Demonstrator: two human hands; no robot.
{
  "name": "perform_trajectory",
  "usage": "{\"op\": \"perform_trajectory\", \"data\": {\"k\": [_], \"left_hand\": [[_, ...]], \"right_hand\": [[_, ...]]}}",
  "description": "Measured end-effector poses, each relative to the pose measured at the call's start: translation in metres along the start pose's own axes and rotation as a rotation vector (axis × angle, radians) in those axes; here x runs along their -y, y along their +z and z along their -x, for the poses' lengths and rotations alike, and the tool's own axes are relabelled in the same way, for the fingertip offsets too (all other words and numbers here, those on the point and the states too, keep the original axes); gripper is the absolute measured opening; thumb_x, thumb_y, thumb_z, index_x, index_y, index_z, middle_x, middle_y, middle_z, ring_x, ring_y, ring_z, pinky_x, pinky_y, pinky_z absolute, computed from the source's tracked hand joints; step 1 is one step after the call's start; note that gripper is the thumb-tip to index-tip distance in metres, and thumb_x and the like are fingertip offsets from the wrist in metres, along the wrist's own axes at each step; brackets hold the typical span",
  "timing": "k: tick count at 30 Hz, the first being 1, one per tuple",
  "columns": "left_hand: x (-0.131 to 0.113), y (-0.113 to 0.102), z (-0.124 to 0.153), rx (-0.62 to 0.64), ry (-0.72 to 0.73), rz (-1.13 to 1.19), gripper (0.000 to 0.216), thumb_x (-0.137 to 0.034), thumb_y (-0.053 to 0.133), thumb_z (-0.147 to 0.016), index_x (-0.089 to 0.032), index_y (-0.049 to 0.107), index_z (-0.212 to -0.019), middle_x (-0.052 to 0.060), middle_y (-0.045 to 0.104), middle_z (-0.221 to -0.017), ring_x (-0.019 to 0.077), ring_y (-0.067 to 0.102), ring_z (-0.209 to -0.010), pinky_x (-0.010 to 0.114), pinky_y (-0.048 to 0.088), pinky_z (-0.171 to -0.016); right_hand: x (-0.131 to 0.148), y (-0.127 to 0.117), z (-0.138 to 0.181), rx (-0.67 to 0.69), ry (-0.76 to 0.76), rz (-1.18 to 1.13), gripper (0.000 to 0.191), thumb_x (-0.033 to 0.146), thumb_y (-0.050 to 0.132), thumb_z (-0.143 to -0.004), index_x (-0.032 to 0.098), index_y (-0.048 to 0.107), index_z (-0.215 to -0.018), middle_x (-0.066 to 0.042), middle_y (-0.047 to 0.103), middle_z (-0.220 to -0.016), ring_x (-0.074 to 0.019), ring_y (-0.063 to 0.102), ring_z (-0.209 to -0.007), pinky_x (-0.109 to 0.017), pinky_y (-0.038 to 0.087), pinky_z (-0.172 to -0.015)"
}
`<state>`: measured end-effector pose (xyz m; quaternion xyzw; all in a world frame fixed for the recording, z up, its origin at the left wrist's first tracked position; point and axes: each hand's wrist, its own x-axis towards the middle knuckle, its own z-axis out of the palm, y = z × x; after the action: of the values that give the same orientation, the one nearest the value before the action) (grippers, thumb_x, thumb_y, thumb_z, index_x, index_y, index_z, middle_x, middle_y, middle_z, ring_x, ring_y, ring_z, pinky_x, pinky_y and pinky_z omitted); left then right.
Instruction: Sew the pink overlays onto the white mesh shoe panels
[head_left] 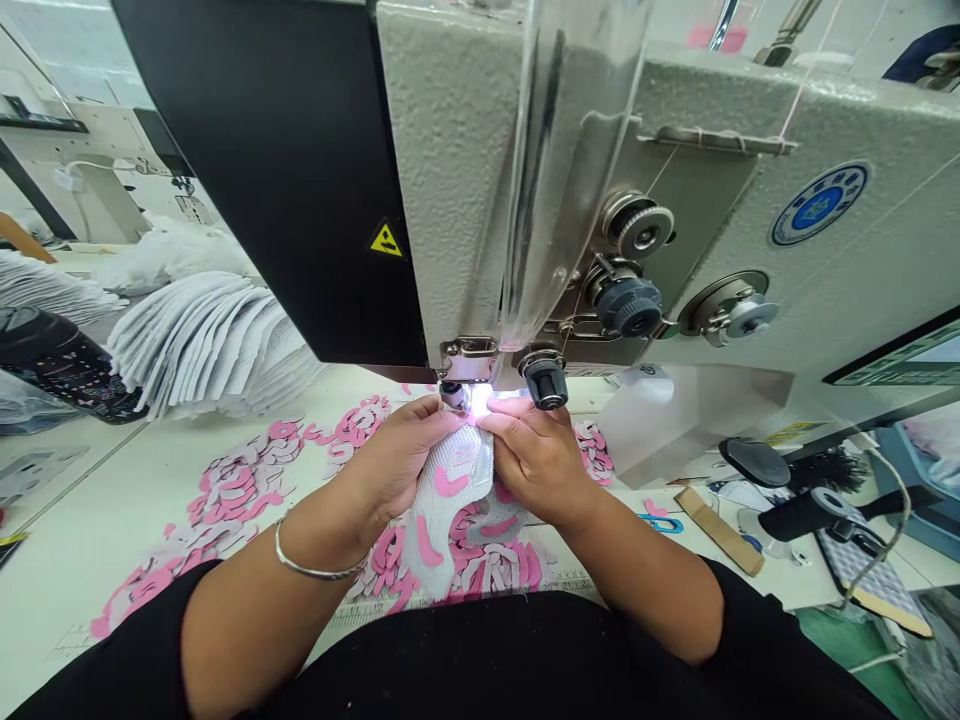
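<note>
My left hand and my right hand both pinch a white mesh shoe piece with pink patches, holding it under the lit needle area of a grey sewing machine. The fingertips of both hands meet just below the presser foot. A thin bangle sits on my left wrist. The lower part of the piece hangs toward me between my forearms.
Several pink and white cut shapes lie scattered on the table. A fanned stack of white pieces sits at the back left. Tools, a black brush and blue-handled scissors lie at the right. A black panel of the machine looms above.
</note>
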<state>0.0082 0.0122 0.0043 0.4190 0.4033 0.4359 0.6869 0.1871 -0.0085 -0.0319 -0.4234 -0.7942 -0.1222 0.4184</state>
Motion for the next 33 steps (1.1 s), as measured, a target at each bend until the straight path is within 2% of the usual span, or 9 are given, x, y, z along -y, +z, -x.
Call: {"op": "perform_trajectory", "data": {"k": [4,10,14,17,21,25,29,31,33], "left_hand": [[0.002,-0.004,-0.001,0.004,-0.002,-0.002,0.013,-0.021,0.074,-0.074,-0.015,0.066,-0.081,0.001,0.064,-0.070,0.0134,0.060,-0.060,0.025,0.051,-0.057],[0.003,-0.011,-0.001,0.035,-0.034,0.040,0.012,-0.019,0.076,-0.075,-0.016,0.066,-0.080,0.001,0.065,-0.070,0.0131,0.063,-0.061,0.025,0.054,-0.058],[0.006,-0.024,0.004,0.156,-0.092,0.070,0.013,-0.022,0.077,-0.078,-0.016,0.067,-0.082,0.001,0.066,-0.072,0.0121,0.063,-0.061,0.023,0.055,-0.059],[0.009,-0.038,0.008,0.251,-0.150,0.067,0.017,-0.024,0.076,-0.080,-0.016,0.069,-0.093,0.004,0.070,-0.081,0.0152,0.067,-0.068,0.028,0.057,-0.066],[0.006,-0.054,0.009,0.261,-0.166,0.018,0.018,-0.026,0.079,-0.078,-0.016,0.069,-0.090,0.004,0.070,-0.080,0.0147,0.066,-0.067,0.027,0.057,-0.065],[-0.005,-0.064,0.005,0.192,-0.081,-0.172,0.026,-0.032,0.082,-0.073,-0.015,0.062,-0.073,-0.002,0.060,-0.067,0.0079,0.053,-0.054,0.017,0.045,-0.050],[-0.015,-0.066,0.002,0.025,0.081,-0.509,0.030,-0.044,0.080,-0.073,-0.018,0.064,-0.076,-0.002,0.055,-0.064,0.0092,0.047,-0.052,0.018,0.037,-0.044],[-0.016,-0.061,0.006,-0.162,0.246,-0.690,0.028,-0.045,0.077,-0.075,-0.020,0.068,-0.083,0.002,0.062,-0.074,0.0141,0.055,-0.061,0.022,0.042,-0.050],[-0.013,-0.055,0.013,-0.321,0.473,-0.849,0.024,-0.044,0.074,-0.078,-0.023,0.070,-0.090,0.005,0.068,-0.090,0.0203,0.061,-0.080,0.027,0.049,-0.066]], "right_hand": [[-0.002,-0.002,-0.003,0.063,0.024,-0.014,0.026,0.023,0.053,-0.094,0.025,0.070,-0.114,-0.006,0.070,-0.106,-0.0242,0.059,-0.106,-0.042,0.043,-0.095],[0.002,-0.002,-0.003,0.068,0.056,0.007,0.026,0.024,0.054,-0.094,0.025,0.071,-0.114,-0.007,0.070,-0.104,-0.0247,0.059,-0.104,-0.042,0.043,-0.095],[0.005,-0.005,-0.004,0.117,0.082,0.017,0.028,0.027,0.053,-0.095,0.025,0.070,-0.117,-0.007,0.070,-0.104,-0.0249,0.059,-0.105,-0.043,0.041,-0.097],[0.008,-0.008,-0.005,0.133,0.080,0.037,0.028,0.028,0.052,-0.096,0.025,0.068,-0.119,-0.007,0.070,-0.106,-0.0245,0.058,-0.106,-0.043,0.040,-0.098],[0.013,-0.009,-0.004,0.113,0.058,0.090,0.030,0.030,0.051,-0.098,0.023,0.066,-0.122,-0.007,0.070,-0.107,-0.0251,0.058,-0.109,-0.044,0.039,-0.099],[0.019,-0.010,-0.002,0.138,0.059,0.131,0.030,0.029,0.051,-0.098,0.022,0.065,-0.123,-0.007,0.070,-0.106,-0.0254,0.058,-0.108,-0.044,0.039,-0.098],[0.025,-0.009,-0.001,0.128,0.047,0.155,0.031,0.029,0.051,-0.098,0.020,0.064,-0.125,-0.008,0.069,-0.109,-0.0260,0.057,-0.105,-0.044,0.041,-0.096],[0.027,-0.008,0.000,0.117,0.051,0.159,0.033,0.030,0.051,-0.097,0.019,0.063,-0.126,-0.009,0.068,-0.111,-0.0269,0.056,-0.105,-0.045,0.042,-0.095],[0.029,-0.006,0.002,0.109,0.059,0.159,0.033,0.031,0.052,-0.097,0.020,0.062,-0.127,-0.009,0.067,-0.111,-0.0269,0.055,-0.104,-0.046,0.042,-0.095]]}}
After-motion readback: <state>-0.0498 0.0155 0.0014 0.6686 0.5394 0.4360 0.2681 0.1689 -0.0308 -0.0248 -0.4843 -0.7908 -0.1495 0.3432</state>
